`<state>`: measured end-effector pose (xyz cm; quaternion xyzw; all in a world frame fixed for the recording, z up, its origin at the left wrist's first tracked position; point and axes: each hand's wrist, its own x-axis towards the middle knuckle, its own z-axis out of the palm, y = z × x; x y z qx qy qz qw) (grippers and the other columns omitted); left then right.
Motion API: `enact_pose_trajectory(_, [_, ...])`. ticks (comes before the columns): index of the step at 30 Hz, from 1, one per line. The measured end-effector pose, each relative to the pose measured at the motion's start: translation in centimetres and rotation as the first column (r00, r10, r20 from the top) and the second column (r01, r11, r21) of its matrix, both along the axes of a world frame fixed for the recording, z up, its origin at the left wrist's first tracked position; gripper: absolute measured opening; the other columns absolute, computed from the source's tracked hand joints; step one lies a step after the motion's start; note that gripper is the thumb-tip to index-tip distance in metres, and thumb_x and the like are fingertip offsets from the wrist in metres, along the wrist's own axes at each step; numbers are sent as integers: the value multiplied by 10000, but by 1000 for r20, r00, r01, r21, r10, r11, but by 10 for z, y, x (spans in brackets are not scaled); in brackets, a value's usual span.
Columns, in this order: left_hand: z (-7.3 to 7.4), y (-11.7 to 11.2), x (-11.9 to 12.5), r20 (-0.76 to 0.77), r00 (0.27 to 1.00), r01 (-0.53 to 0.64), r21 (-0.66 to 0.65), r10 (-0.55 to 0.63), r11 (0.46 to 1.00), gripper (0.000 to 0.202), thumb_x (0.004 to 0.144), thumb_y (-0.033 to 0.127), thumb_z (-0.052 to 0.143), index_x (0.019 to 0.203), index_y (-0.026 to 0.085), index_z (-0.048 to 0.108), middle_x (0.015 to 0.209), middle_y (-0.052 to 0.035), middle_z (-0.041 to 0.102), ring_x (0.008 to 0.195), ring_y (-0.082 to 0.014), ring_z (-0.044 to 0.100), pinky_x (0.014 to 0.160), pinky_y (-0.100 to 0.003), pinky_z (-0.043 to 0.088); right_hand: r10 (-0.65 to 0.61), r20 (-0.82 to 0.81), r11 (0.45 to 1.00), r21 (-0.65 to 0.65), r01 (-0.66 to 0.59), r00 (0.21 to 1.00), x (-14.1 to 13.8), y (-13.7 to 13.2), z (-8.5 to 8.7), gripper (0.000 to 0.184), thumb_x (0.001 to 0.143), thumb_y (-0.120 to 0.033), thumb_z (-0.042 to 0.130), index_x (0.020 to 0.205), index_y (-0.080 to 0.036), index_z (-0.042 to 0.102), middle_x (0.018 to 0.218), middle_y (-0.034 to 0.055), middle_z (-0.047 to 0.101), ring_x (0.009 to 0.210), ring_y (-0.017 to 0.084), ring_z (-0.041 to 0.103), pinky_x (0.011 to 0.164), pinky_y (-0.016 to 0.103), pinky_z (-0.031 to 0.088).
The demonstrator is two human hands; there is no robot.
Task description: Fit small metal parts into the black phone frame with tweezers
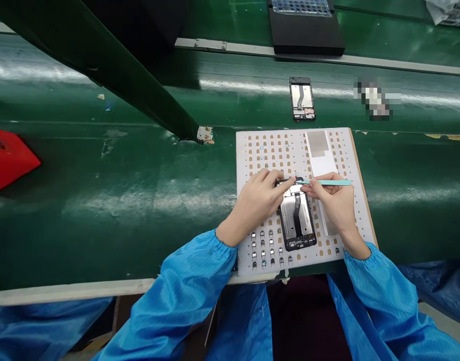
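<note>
An open phone frame (296, 215) with a dark ribbon cable down its middle lies on a white foam board (256, 185). My left hand (263, 193) holds its upper left side, the index finger reaching to the top edge. In my right hand (333, 200) is a pair of turquoise tweezers (338, 182), pinched between thumb and fingers. The tips meet the frame's top end beside my left index finger; whatever lies between them is too small to make out. Several small metal parts (263, 253) sit in the board's lower left slots. A white strip with a grey patch (318, 144) runs partly under my right hand.
Another open phone frame (302, 99) lies behind the board, and a blurred-out object (374, 100) is to its right. A green post (150, 85) slants down at left. A red bin (9, 158) stands far left, and a black block (307, 37) at the back.
</note>
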<state>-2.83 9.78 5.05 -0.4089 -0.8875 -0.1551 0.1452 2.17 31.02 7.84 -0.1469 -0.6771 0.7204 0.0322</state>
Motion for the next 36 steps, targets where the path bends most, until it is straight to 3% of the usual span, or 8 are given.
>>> enact_pose_trajectory(11, [11, 7, 2, 328, 942, -131, 177, 67, 975, 351, 1091, 188, 506, 1349, 236, 739, 1139, -102, 708, 1009, -255, 626, 828, -423, 554, -45, -65, 999, -4, 44, 997, 7, 21, 11, 326, 911, -470, 920, 961, -215, 724, 927, 78, 822, 955, 297, 834, 854, 387, 753])
enact_pose_trajectory(15, [13, 9, -2, 450, 888, -254, 308, 95, 917, 264, 1078, 200, 532, 1197, 216, 767, 1081, -69, 725, 989, -216, 671, 832, -380, 568, -79, -91, 995, 54, 85, 993, 12, 40, 14, 306, 912, -457, 924, 979, -210, 755, 938, 72, 823, 945, 300, 835, 862, 408, 755])
enact_pose_trajectory(19, [9, 5, -15, 276, 921, -356, 305, 276, 883, 173, 1036, 189, 573, 901, 192, 680, 936, -50, 695, 866, -198, 640, 769, -360, 524, -82, -108, 987, 127, 95, 991, 19, 66, 14, 298, 917, -451, 926, 950, -202, 767, 940, 86, 826, 919, 294, 836, 758, 349, 747])
enact_pose_trajectory(22, [3, 1, -27, 139, 921, -388, 224, 365, 894, 317, 1034, 308, 659, 750, 211, 558, 828, -43, 620, 805, -208, 578, 682, -357, 458, -41, -94, 984, 170, 57, 995, 22, 85, 8, 318, 918, -478, 921, 963, -202, 771, 932, 89, 825, 896, 292, 836, 697, 325, 734])
enact_pose_trajectory(28, [-5, 1, -38, 100, 893, -451, 207, 439, 868, 321, 1090, 359, 581, 803, 216, 573, 869, -61, 614, 823, -223, 596, 662, -355, 453, 94, -63, 980, 184, -81, 994, 11, 98, 0, 319, 919, -483, 917, 971, -204, 772, 910, 81, 817, 910, 297, 836, 695, 318, 729])
enact_pose_trajectory(31, [1, 7, -33, 99, 910, -415, 210, 403, 885, 134, 1081, 250, 538, 1075, 194, 659, 1065, -112, 674, 1002, -271, 653, 807, -400, 544, 126, -57, 977, 179, -114, 990, 4, 99, -2, 307, 919, -464, 919, 959, -199, 768, 884, 76, 814, 890, 283, 837, 705, 302, 725])
enact_pose_trajectory(33, [7, 16, -24, 121, 943, -330, 204, 311, 922, 204, 1070, 202, 538, 1240, 179, 647, 1202, -135, 694, 1130, -300, 661, 923, -448, 571, 136, -52, 976, 180, -125, 989, 2, 99, -3, 294, 927, -447, 916, 961, -196, 767, 889, 79, 817, 885, 277, 837, 720, 297, 726])
enact_pose_trajectory(36, [16, 33, -5, 156, 985, -97, 169, 70, 981, 194, 1091, 213, 543, 1227, 189, 680, 1287, -119, 728, 1229, -312, 654, 1009, -492, 576, 140, -67, 974, 191, -125, 988, 3, 100, -4, 263, 952, -420, 897, 976, -194, 765, 908, 80, 819, 901, 271, 837, 758, 298, 729])
